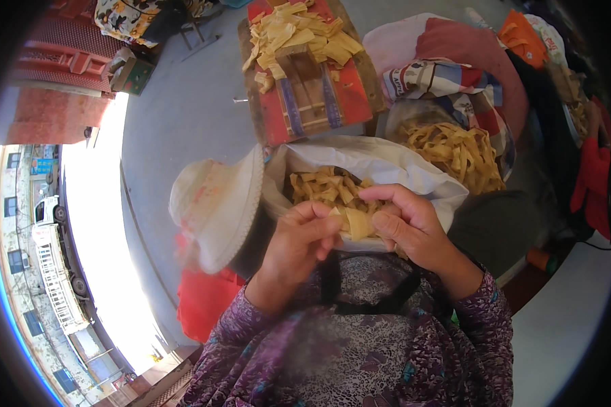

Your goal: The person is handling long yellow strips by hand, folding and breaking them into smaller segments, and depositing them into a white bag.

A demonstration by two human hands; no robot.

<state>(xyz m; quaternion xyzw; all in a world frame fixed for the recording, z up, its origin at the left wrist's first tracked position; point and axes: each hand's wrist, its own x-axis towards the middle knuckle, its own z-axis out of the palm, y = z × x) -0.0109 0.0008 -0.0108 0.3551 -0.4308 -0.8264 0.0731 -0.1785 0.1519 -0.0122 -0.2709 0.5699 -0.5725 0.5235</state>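
Note:
Between my hands is a pale yellow, folded strip of dried plant material (357, 224), perhaps husk. My left hand (305, 231) pinches its left end between thumb and fingers. At its right side is my right hand (405, 221), thumb against or close to the strip and index finger raised; whether it grips is unclear. Below them a white sack (387, 160) lies open in my lap, with folded yellow pieces (326, 185) inside. Beyond the sack, a wooden block device (303, 76) stands on a red board (356, 91), with loose flat yellow strips (295, 33) heaped behind it.
A bag of long yellow strips (453, 152) stands at the right, by a pink cushion (468, 46). A white sun hat (216, 208) is at my left, above red cloth (206, 300). An orange thread spool (541, 260) lies right. Another person's red sleeve (593, 178) shows far right.

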